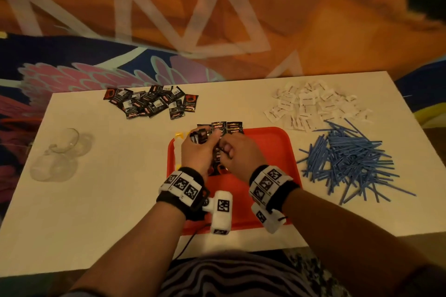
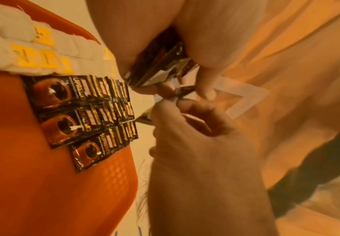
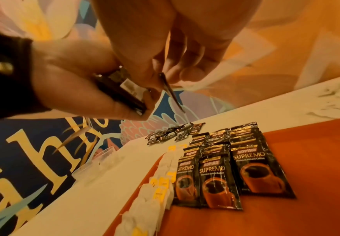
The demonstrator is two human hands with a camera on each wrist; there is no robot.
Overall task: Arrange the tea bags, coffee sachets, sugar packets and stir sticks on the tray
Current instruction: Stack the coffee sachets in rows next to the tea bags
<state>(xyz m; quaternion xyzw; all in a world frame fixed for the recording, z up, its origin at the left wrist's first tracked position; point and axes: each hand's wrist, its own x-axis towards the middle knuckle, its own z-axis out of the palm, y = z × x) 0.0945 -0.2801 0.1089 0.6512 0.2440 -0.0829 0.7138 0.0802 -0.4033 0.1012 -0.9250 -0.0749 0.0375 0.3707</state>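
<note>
Above the red tray [image 1: 277, 142], both hands meet over its far-left part. Left hand [image 1: 196, 153] grips a small stack of coffee sachets [image 2: 159, 67], fingers curled round it. Right hand [image 1: 237, 155] pinches a single sachet [image 3: 171, 91] edge-on between thumb and fingertips, just beside the stack, held clear of the tray.

On tray: three overlapping rows of coffee sachets [image 3: 221, 174] lie flat, cup print toward the near side, far ends reaching over the tray's far rim. Row of tea bags [image 3: 161, 188] with yellow tags runs along the tray's left edge, touching the leftmost sachet row.

Off tray, on the white counter [image 1: 108, 200]: loose pile of coffee sachets [image 1: 150, 101] beyond the tray to its far left. White sugar packets [image 1: 316, 103] heaped beyond the tray's far-right corner. Blue stir sticks [image 1: 350, 161] piled right of the tray, just nearer than the sugar packets. Clear glass cups [image 1: 60, 154] well left of the tray, lying on their sides; count unclear.

Both wrists wear black bands with white marker blocks [image 1: 182, 184]. Striped clothing [image 1: 229, 277] shows at the counter's near edge. Patterned orange and blue fabric [image 1: 217, 19] lies beyond the counter.
</note>
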